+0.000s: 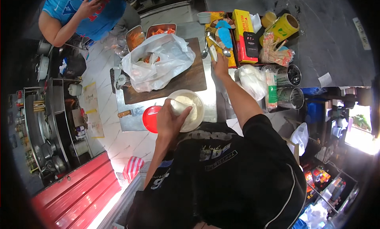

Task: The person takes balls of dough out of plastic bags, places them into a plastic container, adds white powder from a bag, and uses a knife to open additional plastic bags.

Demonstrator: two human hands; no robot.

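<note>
My left hand (169,119) grips a whitish, rounded item (178,107) over a round tub (200,110) of pale, powdery or creamy stuff. Beside that hand is a red round lid or dish (150,119). Reaching forward, my right hand (221,65) has its fingers around a white-handled utensil (213,52), whose kind is unclear, close to metal spoons (204,53). A white plastic bag (166,71) with orange-red food inside lies open on a wooden board (200,71). To the left lies a knife with a wooden handle (124,113).
Metal trays of orange food (135,40) stand behind the bag. At right are a wax paper box (242,21), a phone (251,44), wrapped chopsticks (271,92) and perforated metal holders (289,76). Another person in a blue top (89,15) stands at upper left.
</note>
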